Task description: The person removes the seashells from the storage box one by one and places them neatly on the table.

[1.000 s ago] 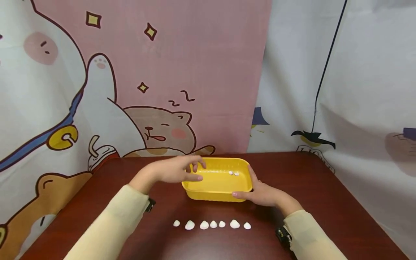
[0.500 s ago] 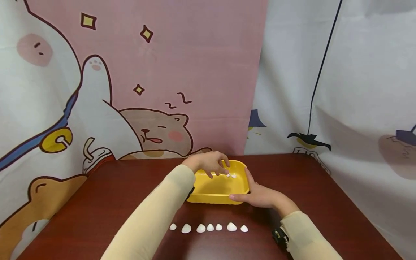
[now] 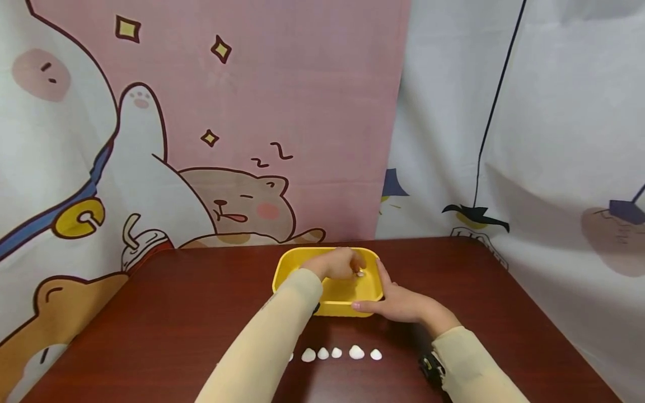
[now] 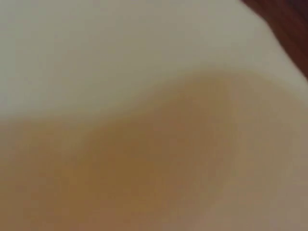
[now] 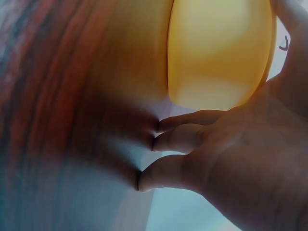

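A yellow plastic basin point(image 3: 347, 309) stands on the table. My left hand point(image 3: 336, 264) reaches down inside it, fingers bent toward the right part of the floor. A small white seashell point(image 3: 360, 274) shows right at its fingertips; I cannot tell whether the fingers pinch it. My right hand point(image 3: 403, 302) rests at the basin's right front corner, thumb along the front wall and index finger stretched along the right side. In the right wrist view, the other fingers point(image 5: 166, 173) of that hand reach the tabletop beside the basin point(image 5: 216, 53). Blurred skin and sleeve fill most of the left wrist view.
In front of the basin, several white seashells point(image 3: 356, 352) lie in a row on the dark red table point(image 3: 166, 313). The left sleeve point(image 3: 267, 336) covers the row's left end. A cartoon-printed cloth point(image 3: 302, 112) hangs behind the table.
My left hand has moved right and down into the basin, its spread fingers now bent in at the shells there. The right hand stays at the basin's corner.
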`<state>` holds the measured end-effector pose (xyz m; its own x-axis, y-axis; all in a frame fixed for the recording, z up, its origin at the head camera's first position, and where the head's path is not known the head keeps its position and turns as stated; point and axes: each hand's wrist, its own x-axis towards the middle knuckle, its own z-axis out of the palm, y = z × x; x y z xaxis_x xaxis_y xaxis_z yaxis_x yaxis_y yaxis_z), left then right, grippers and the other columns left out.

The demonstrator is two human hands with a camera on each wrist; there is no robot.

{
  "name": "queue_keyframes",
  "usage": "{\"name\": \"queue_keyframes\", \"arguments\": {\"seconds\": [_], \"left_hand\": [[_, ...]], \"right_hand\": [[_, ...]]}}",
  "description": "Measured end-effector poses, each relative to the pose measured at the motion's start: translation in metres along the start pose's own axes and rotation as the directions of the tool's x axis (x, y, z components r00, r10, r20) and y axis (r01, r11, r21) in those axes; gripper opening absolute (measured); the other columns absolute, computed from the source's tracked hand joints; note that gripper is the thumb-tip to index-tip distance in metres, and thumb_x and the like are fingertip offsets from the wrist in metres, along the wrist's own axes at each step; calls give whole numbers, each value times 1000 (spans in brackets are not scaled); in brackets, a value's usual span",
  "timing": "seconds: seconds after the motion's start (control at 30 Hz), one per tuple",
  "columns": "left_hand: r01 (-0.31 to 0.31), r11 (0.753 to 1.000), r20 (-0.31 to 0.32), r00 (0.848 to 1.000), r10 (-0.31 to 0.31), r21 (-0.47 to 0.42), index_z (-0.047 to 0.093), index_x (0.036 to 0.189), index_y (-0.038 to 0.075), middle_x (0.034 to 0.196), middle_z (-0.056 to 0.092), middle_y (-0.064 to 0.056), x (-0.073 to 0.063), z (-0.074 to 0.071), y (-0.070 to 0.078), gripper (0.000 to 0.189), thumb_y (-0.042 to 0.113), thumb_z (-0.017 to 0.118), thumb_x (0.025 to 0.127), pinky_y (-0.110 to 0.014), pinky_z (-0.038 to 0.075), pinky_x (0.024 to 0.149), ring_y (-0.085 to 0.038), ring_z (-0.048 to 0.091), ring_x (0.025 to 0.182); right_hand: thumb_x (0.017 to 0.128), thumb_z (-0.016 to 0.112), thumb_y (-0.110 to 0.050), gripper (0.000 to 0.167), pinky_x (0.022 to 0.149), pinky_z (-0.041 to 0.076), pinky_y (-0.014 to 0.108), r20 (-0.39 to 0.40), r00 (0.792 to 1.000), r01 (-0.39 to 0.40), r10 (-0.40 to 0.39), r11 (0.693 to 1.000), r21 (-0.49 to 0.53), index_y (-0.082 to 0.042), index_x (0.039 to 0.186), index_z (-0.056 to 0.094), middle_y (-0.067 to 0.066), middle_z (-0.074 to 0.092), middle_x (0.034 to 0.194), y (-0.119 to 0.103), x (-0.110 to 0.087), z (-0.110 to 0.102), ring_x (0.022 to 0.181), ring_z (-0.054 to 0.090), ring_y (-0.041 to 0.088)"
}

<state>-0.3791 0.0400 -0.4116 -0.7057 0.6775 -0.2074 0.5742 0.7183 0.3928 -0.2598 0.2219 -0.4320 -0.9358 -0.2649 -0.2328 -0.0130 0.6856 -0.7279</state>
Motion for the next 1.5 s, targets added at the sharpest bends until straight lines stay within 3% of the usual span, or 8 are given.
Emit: {"name": "queue_keyframes", "arguments": {"seconds": [0.17, 0.3, 0.43, 0.67, 0.97, 1.13, 1.3, 1.5], "left_hand": [[6, 1000, -21, 1000, -6, -27, 76, 125, 12, 114, 75, 1, 5, 6, 13, 28, 11, 75, 97, -28, 56, 96, -14, 64, 99], [35, 996, -14, 999, -36, -84, 77, 109, 10, 98, 70, 3, 6, 11, 22, 15, 9, 79, 94, -24, 54, 84, -14, 61, 89], [41, 995, 0, 999, -41, -94, 77, 100, 10, 94, 71, 3, 6, 13, 27, 9, 7, 82, 92, -23, 54, 79, -13, 60, 85], [10, 999, 41, 999, -9, -44, 76, 99, 12, 94, 70, 3, 6, 12, 28, 7, 10, 81, 93, -21, 51, 75, -11, 59, 83], [-21, 994, 43, 999, 25, -106, 76, 103, 8, 94, 71, 1, 7, 13, 24, 14, -2, 75, 93, -20, 54, 70, -13, 61, 78], [-13, 984, 60, 998, 24, -177, 77, 113, 3, 100, 71, -2, 0, 1, 19, 21, -1, 75, 93, -23, 61, 74, -13, 67, 79], [-70, 992, 31, 997, 74, -108, 80, 114, 5, 95, 72, -1, -14, -23, 16, 20, 3, 77, 94, -24, 61, 77, -11, 67, 80], [-91, 990, 32, 995, 95, -106, 78, 105, 7, 95, 75, -6, -40, -46, 10, 8, 6, 75, 98, -43, 65, 88, -15, 73, 78]], "right_hand": [[88, 73, -70, 133, 119, 41, 61, 5, 1000, 5, -5, 1000, 3, -16, 169, -19, 25, 48, 151, -2, -1, -1, 136, 52, 35], [88, 72, -72, 135, 124, 34, 66, 19, 1000, 4, -4, 1000, -5, -16, 168, -22, 32, 33, 164, -4, 0, 0, 149, 42, 45], [89, 71, -72, 136, 127, 24, 70, 26, 1000, 8, -8, 1000, -4, -16, 167, -24, 33, 17, 173, -6, 0, 1, 159, 25, 52], [89, 71, -72, 137, 126, 19, 75, 34, 999, 11, -10, 1000, -26, -15, 167, -26, 32, 9, 175, -9, 0, 1, 161, 13, 58], [89, 70, -72, 135, 124, 23, 75, 29, 999, -11, 12, 999, -31, -16, 167, -25, 37, 15, 172, -5, 1, 2, 159, 16, 59], [88, 71, -73, 137, 123, 29, 73, 27, 1000, -8, 9, 1000, -26, -14, 168, -23, 37, 22, 170, -5, 0, 2, 157, 25, 57], [87, 73, -72, 137, 120, 36, 70, 21, 1000, 1, -1, 1000, -18, -14, 168, -22, 38, 29, 166, -5, 0, 0, 152, 36, 52], [86, 73, -73, 138, 120, 37, 68, 5, 1000, -18, 18, 1000, -26, -14, 168, -21, 37, 33, 163, -3, -1, -1, 149, 41, 49]]}}
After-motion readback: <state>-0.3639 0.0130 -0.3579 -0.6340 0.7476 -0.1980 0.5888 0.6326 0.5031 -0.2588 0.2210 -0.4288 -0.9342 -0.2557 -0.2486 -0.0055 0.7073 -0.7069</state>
